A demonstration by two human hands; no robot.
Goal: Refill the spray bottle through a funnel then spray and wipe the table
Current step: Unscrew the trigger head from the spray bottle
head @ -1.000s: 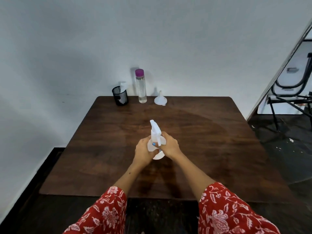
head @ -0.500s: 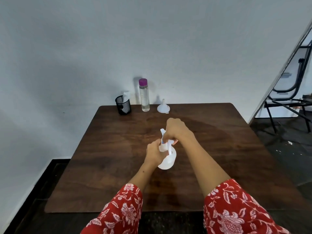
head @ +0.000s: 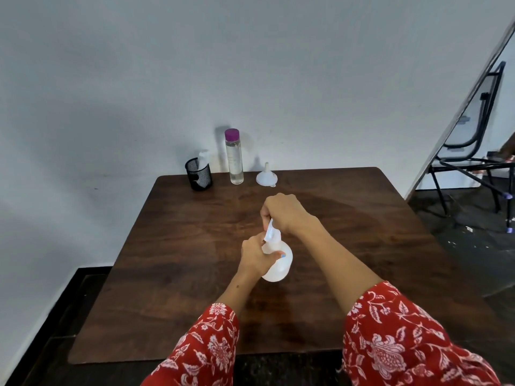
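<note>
A white spray bottle stands near the middle of the brown wooden table. My left hand grips its body from the left. My right hand is curled over the white spray head from above and holds it. A white funnel sits mouth down at the table's back edge. Beside it stands a tall clear bottle with a purple cap, holding clear liquid. A white cloth sticks out of a black mesh cup at the back left.
The table stands against a pale wall. A black metal chair stands on the dark floor at the right, behind a slanted white board edge. White scraps dot the floor near it.
My right hand went from the bottle's side up onto the spray head. The view has tilted up a little, and the bottle now looks nearer to me on the table.
</note>
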